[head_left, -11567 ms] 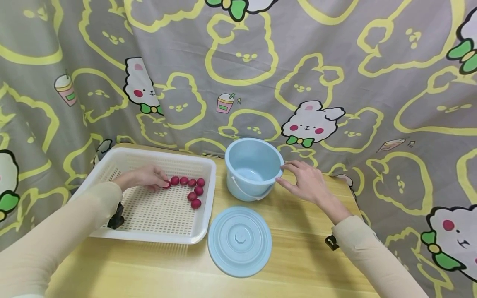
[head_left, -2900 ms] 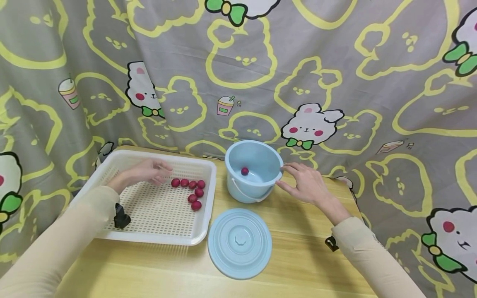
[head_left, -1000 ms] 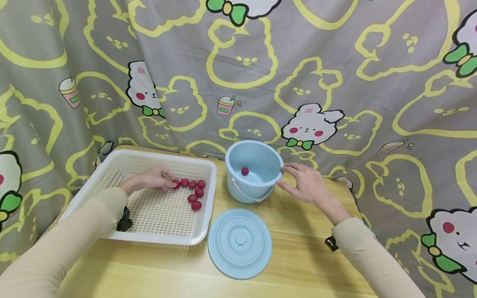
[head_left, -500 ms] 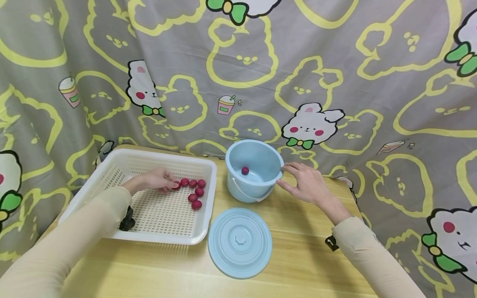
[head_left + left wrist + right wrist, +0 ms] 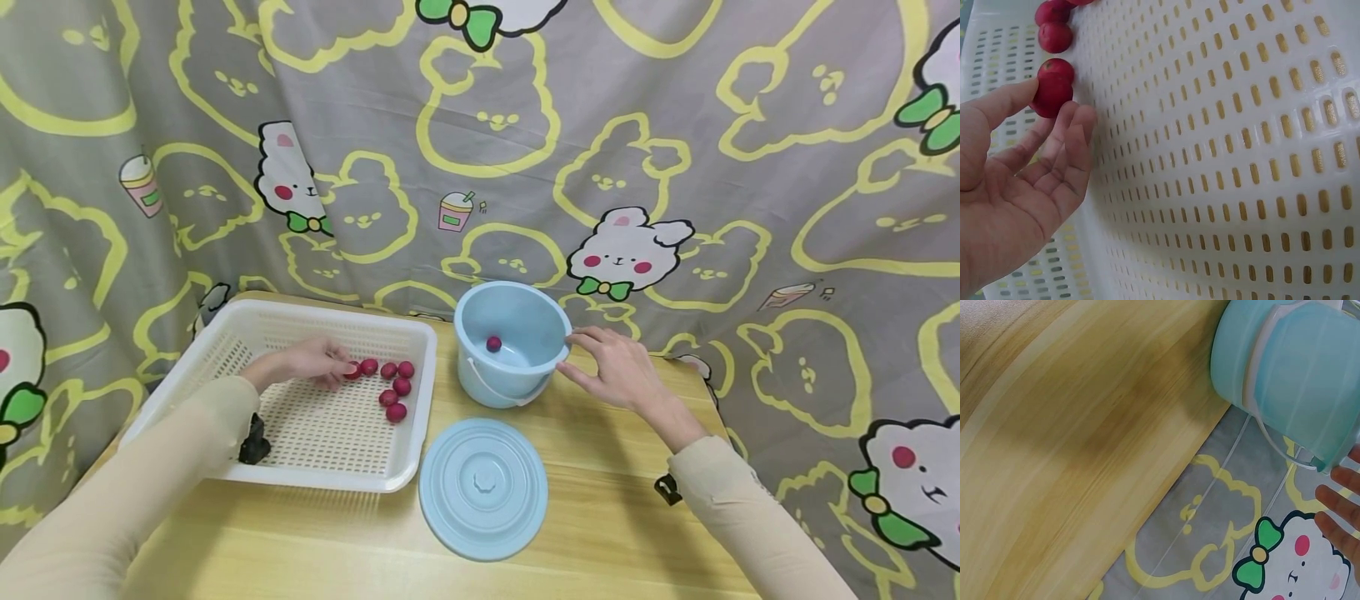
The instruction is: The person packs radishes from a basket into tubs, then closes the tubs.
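Note:
Inside the white plastic basket point(image 5: 330, 481), my left hand point(image 5: 311, 362) pinches a small red radish point(image 5: 1052, 95) between thumb and fingertips. It sits against a neighbouring radish point(image 5: 1057, 69) along the back of the basket. Several more radishes point(image 5: 402, 387) lie in a bent row toward the right side. One radish point(image 5: 493, 343) rests in the light-blue bucket point(image 5: 487, 385). My right hand point(image 5: 617, 367) is at the bucket's right rim, fingertips touching it, fingers fairly straight; only those fingertips show in the right wrist view.
A round light-blue lid point(image 5: 483, 517) lies in front of the bucket on the wooden table point(image 5: 600, 533). The bucket's thin handle point(image 5: 498, 392) hangs down its front. A patterned grey curtain point(image 5: 517, 100) hangs behind the table.
Since the earliest frame, one radish has come into the bucket. My left hand went back to the row and took hold of its leftmost radish. My right hand stays at the rim.

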